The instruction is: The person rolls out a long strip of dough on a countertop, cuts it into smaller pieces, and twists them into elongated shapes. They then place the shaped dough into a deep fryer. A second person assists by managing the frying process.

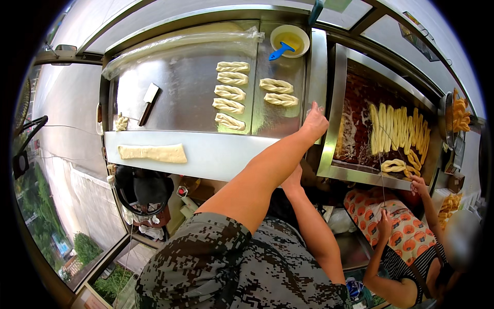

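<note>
My left hand [317, 121] is over the metal strip between the steel worktop [185, 96] and the fryer; its fingers are bent, and whether they hold anything is unclear. My right hand [293, 179] is at the white board's [216, 152] near edge, partly hidden under my left forearm. Several twisted raw dough pieces [229, 92] lie in a column, with two more [278, 85] to their right. A flat dough strip [152, 153] rests on the board. Behind it are a cleaver [148, 104] and a small dough lump [121, 122].
A bowl of yellow liquid [303, 36] holds a blue brush [281, 51]. At right, a co-worker with thin sticks [383, 177] stands by the fryer [328, 162], where long dough pieces [397, 127] float. Clear plastic film [185, 40] covers dough at the back.
</note>
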Tool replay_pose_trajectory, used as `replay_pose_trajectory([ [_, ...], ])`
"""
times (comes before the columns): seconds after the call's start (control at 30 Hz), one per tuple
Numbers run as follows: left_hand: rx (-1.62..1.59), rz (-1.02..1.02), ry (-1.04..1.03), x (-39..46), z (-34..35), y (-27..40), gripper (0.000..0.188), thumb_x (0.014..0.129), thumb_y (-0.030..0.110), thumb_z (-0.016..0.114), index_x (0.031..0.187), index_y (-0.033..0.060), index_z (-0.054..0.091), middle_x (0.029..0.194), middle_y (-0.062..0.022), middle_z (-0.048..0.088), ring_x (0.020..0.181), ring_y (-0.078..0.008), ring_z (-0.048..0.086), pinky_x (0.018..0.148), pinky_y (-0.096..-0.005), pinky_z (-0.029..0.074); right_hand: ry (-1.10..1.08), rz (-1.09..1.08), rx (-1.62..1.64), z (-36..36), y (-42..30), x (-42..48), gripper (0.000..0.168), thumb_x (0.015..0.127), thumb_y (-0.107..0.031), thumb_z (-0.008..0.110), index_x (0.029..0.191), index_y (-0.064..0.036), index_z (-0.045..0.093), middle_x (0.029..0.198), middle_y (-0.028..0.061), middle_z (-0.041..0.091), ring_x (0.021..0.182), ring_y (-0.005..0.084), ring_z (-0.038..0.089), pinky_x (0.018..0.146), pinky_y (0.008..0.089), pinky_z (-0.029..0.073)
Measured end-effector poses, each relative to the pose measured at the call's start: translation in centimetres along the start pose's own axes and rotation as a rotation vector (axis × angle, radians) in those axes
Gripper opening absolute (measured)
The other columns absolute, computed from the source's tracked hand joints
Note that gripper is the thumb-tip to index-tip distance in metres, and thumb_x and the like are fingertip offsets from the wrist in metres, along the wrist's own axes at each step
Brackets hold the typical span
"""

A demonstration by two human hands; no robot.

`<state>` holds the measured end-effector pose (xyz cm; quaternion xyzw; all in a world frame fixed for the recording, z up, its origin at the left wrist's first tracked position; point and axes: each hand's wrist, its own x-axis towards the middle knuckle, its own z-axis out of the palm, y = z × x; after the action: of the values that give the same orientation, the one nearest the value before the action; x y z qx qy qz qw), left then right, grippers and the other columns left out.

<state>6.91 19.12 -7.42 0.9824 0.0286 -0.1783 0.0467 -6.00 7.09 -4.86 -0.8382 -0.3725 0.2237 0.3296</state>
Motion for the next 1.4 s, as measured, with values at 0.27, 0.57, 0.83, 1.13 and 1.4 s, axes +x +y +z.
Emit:
replay_pose_trajectory([
  [0.27, -0.099, -0.053, 0.042, 1.1, 1.6, 0.3, 0.017, 0.086, 0.018, 0.06, 0.085, 0.0116, 0.076, 0.084, -0.0067, 0.073, 0.113, -0.0343, 0.06, 0.101, -0.0574, 0.028, -0.066, -0.015, -0.008, 0.3, 0.9, -0.2, 0.038, 0.081, -0.026, 0.067, 0.11, -0.003, 0.062, 0.106, 0.0207, 0.065, 0.1, 0.0391, 0.061, 0.082, 0.046, 0.05],
  [0.57, -0.135, -0.133, 0.234, -0.4, -0.4, 0.5, 0.019, 0.082, 0.015, 0.06, 0.099, 0.0101, 0.065, 0.096, -0.0103, 0.064, 0.102, -0.0311, 0.058, 0.107, -0.0613, 0.026, -0.1, 0.114, -0.048, -0.9, -2.1, 1.1, 0.023, 0.08, -0.018, 0.064, 0.097, -0.004, 0.064, 0.093, 0.0176, 0.066, 0.091, 0.0396, 0.062, 0.077, 0.0465, 0.05],
  [0.83, -0.96, -0.398, 0.716, -12.4, -1.5, -5.4, 0.022, 0.083, 0.018, 0.066, 0.101, 0.0066, 0.061, 0.091, -0.0122, 0.065, 0.081, -0.0325, 0.065, 0.069, -0.0421, 0.052, 0.043, 0.057, -0.116, 0.0, -0.8, 0.5, 0.009, 0.072, -0.009, 0.063, 0.071, -0.006, 0.054, 0.073, 0.014, 0.061, 0.071, 0.0361, 0.06, 0.064, 0.0461, 0.049],
  [1.13, -0.713, -0.777, 0.397, -12.9, -0.7, -14.1, 0.034, 0.086, 0.033, 0.061, 0.09, -0.0005, 0.065, 0.086, -0.0244, 0.067, 0.085, -0.0407, 0.065, 0.074, -0.0491, 0.05, 0.027, 0.101, -0.121, -0.5, -0.8, 0.8, 0.01, 0.072, -0.011, 0.064, 0.069, -0.007, 0.056, 0.073, 0.0128, 0.061, 0.073, 0.0353, 0.06, 0.065, 0.0459, 0.049],
  [1.4, -0.693, -0.774, 0.537, -9.3, 2.2, -12.7, 0.016, 0.081, 0.019, 0.058, 0.083, 0.0047, 0.064, 0.082, -0.0196, 0.067, 0.081, -0.0364, 0.066, 0.07, -0.0478, 0.052, 0.005, 0.041, -0.142, 0.4, -0.1, 0.3, 0.015, 0.074, -0.015, 0.065, 0.068, -0.005, 0.056, 0.068, 0.0161, 0.06, 0.067, 0.0373, 0.059, 0.06, 0.0461, 0.048],
])
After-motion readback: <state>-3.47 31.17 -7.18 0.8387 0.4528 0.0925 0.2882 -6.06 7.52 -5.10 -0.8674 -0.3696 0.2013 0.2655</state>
